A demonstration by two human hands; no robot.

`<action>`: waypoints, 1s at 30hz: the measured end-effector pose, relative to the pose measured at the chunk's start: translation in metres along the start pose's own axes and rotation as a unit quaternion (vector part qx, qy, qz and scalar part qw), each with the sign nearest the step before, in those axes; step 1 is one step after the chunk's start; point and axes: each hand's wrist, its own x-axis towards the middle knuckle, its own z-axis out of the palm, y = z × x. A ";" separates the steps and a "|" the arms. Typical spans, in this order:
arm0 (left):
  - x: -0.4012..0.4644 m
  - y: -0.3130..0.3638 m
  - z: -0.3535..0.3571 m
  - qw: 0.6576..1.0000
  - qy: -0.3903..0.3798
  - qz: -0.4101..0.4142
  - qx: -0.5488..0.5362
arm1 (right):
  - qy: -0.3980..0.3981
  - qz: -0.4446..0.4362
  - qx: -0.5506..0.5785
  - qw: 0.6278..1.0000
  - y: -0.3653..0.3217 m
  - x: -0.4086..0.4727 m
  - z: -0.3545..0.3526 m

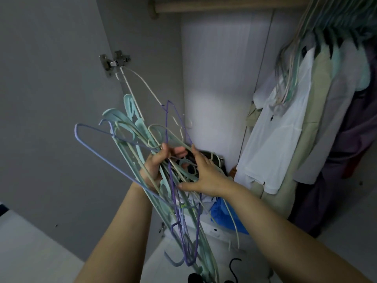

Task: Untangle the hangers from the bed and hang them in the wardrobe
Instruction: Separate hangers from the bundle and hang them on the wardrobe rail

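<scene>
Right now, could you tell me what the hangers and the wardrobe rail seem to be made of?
The hangers in both hands: thin ones look like coated wire, matte purple and cream; the wider teal ones look like moulded plastic. The rail looks like pale wood, though possibly a wood-look finish.
</scene>
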 end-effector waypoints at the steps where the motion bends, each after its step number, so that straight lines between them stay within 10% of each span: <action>1: -0.001 -0.001 -0.001 1.000 -0.004 -0.001 0.010 | -0.009 -0.003 0.002 1.000 -0.002 0.000 -0.002; 19: -0.004 -0.009 -0.013 0.994 0.100 -0.029 -0.037 | 0.112 0.008 0.087 0.990 0.013 0.008 -0.072; 23: -0.006 -0.013 -0.011 0.988 0.137 -0.051 0.049 | 0.029 0.082 0.173 0.981 0.009 0.009 -0.091; 30: 0.002 -0.003 -0.010 0.976 0.171 -0.047 0.124 | 0.122 0.228 0.545 0.798 0.016 0.017 -0.097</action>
